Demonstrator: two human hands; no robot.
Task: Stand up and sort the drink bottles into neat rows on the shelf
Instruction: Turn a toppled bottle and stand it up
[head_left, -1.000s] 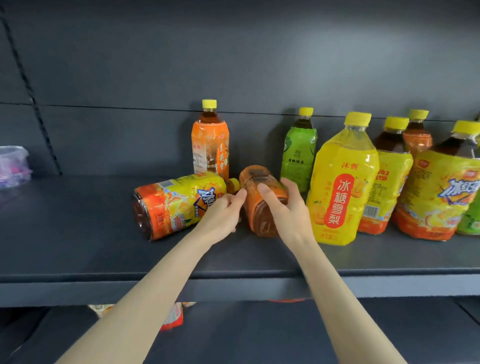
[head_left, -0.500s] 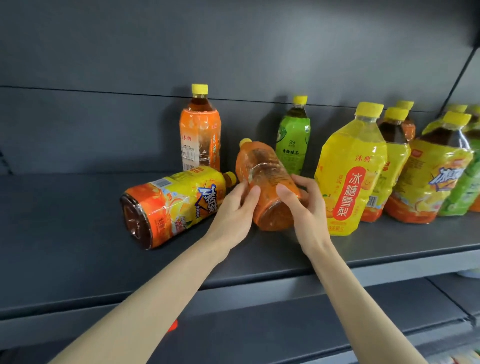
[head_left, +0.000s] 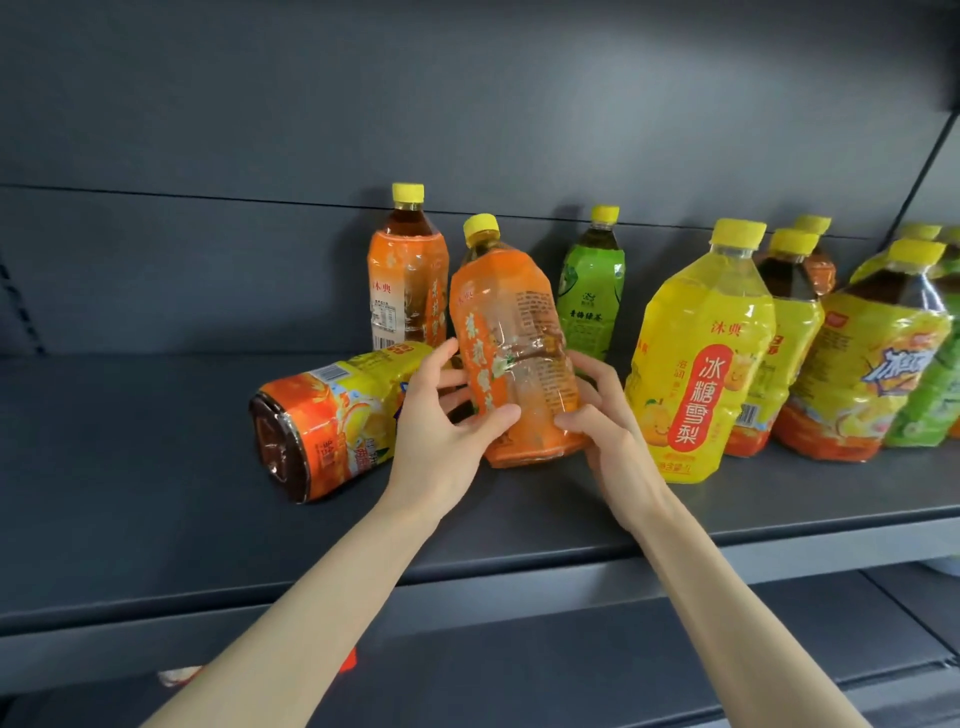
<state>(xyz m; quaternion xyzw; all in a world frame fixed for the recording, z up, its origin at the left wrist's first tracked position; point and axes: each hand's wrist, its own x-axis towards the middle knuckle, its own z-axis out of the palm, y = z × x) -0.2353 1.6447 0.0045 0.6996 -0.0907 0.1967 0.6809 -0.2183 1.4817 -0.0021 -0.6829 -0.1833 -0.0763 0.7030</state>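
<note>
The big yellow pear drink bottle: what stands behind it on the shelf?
Directly behind the big yellow pear drink bottle stands a dark tea bottle with a yellow cap, and another yellow cap shows further back. Their lower parts and labels are mostly covered.

The held bottle (head_left: 511, 358) stands near-upright at shelf (head_left: 156, 467) centre, between both hands. A toppled bottle (head_left: 332, 421) lies to its left. Two upright bottles (head_left: 408, 275) (head_left: 592, 296) stand behind it. A cluster of large bottles (head_left: 701, 364) stands to its right.
</note>
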